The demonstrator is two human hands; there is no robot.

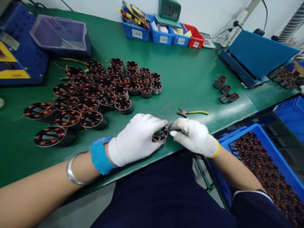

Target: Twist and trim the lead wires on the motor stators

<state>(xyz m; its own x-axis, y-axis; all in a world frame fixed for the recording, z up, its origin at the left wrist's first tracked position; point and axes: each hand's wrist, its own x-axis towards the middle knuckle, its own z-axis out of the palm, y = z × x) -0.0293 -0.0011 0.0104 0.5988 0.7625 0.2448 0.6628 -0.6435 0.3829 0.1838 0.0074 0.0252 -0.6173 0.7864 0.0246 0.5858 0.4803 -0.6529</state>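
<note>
My left hand [139, 137], in a white glove, is closed around a motor stator [159, 135], a short metal ring with copper windings inside. The stator is held just above the front edge of the green table, its open end facing up. My right hand [192, 134], gloved too, pinches a thin wire end at the stator's right rim. Dark smudges mark the glove's fingertips. Just beyond that hand lie cutting pliers [193, 112] with green handles, their jaws pointing left. Loose copper wire scraps [165, 107] are scattered to their left.
Several stators [92, 91] stand grouped on the table's left; a few more [225, 89] stand right, by a blue machine [258, 57]. A blue crate [255, 128] of stators sits low right. Small bins [136, 33], a clock [169, 11] and a purple bin [59, 31] line the back.
</note>
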